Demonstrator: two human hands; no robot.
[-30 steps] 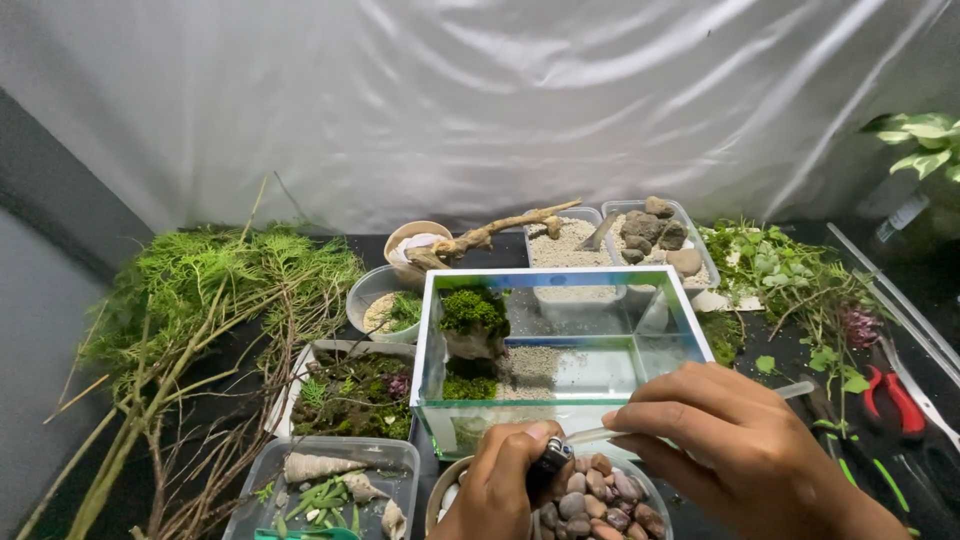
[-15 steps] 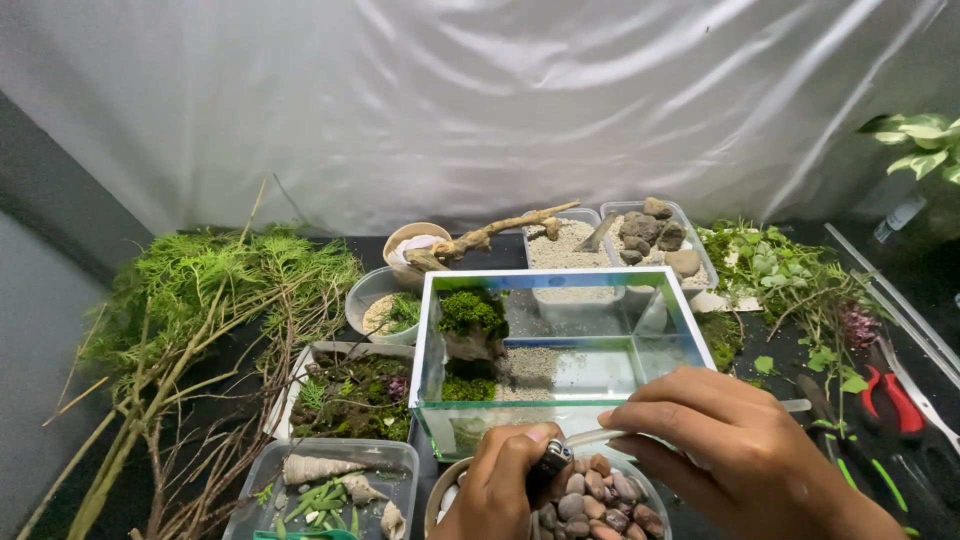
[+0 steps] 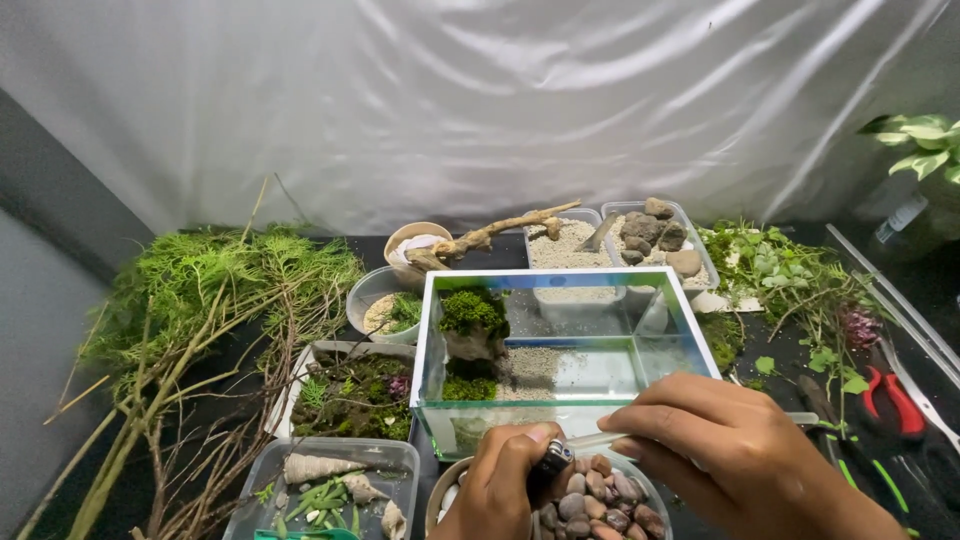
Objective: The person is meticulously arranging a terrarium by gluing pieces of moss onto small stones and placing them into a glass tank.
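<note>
Both hands meet over the round bowl of brown pebbles (image 3: pixel 600 505): left hand (image 3: pixel 505 485) pinches a small dark stone (image 3: pixel 556 456), right hand (image 3: pixel 725 450) grips slender pale tweezers (image 3: pixel 600 439) lying crosswise, just before the clear rectangular glass tank (image 3: pixel 560 350).

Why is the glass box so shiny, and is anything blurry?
Head view: the clear rectangular glass tank catches soft light off the crinkled white backdrop sheet, so its walls glare pale; the left hand and right hand look slightly soft at the bottom edge; shadows are faint.
</note>
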